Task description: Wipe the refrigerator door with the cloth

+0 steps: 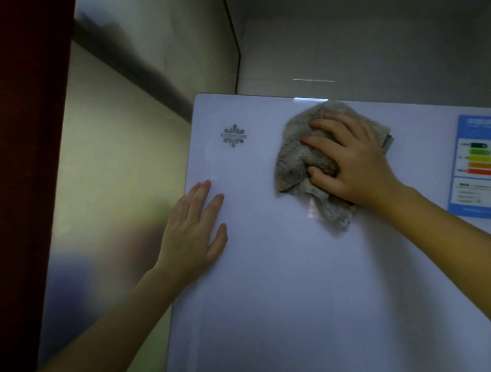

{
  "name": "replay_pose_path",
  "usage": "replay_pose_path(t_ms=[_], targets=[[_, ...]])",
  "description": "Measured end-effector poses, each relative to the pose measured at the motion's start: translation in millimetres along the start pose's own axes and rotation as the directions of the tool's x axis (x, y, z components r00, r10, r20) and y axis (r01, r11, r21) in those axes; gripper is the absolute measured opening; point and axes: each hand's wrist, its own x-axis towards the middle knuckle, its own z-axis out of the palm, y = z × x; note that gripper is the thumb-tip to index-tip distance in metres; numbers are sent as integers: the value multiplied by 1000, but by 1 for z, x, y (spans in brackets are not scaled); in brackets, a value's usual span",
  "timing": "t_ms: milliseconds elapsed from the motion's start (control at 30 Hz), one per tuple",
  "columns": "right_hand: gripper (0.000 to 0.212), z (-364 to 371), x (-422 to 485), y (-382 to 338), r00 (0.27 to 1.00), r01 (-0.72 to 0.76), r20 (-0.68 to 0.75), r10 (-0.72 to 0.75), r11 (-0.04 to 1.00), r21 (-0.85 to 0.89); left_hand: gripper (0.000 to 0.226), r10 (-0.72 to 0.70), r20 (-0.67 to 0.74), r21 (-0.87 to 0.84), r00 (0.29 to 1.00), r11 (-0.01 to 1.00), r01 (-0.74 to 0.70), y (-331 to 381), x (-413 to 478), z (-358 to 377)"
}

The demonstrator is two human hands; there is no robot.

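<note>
Nearest: two bare forearms reach up from the lower frame edge.

Left hand lies flat on the refrigerator door, close to the door's left edge. Fingers straight, slightly fanned, thumb out to the side. Holds nothing.

Right hand is higher and to the right, pressed onto the cloth. Fingers spread and bent over the bunched fabric, thumb tucked into a fold, so the hand grips the wad while holding it against the door.

The cloth is grey-brown terry, crumpled, in the upper part of the door, its top just under the door's upper edge. Long axis runs roughly up and down the door. One loose end pokes out above the fingers, the other hangs below the heel of the hand.

The door is pale, glossy and closed, so the interior is not visible. A small grey logo sits left of the cloth, well apart from it. An energy label with coloured bars is at the right edge, near the right wrist.

Farther: a pale wall left of the fridge, then a dark red panel at far left. A grey wall rises behind the top.
</note>
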Motion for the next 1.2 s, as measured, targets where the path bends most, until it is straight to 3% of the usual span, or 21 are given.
replay_pose_path(t_ms=[233, 433, 767, 1067, 1200], targets=[[56, -16, -21, 16, 997, -75, 34, 76, 997, -23, 53, 27, -36, -61, 999, 998, -29, 65, 31, 4], [59, -19, -20, 28, 994, 22, 109, -20, 1000, -17, 55, 15, -43, -67, 999, 998, -18, 106, 44, 17], [61, -65, -119, 74, 993, -109, 45, 112, 992, -58, 59, 13, -46, -39, 999, 999, -15, 105, 38, 26], [60, -60, -170, 52, 972, 155, 187, -139, 985, -70, 59, 43, -38, -41, 998, 998, -45, 100, 39, 22], [61, -58, -133, 57, 987, 20, 160, -9, 997, -70, 56, 96, -14, 13, 995, 995, -95, 83, 38, 17]])
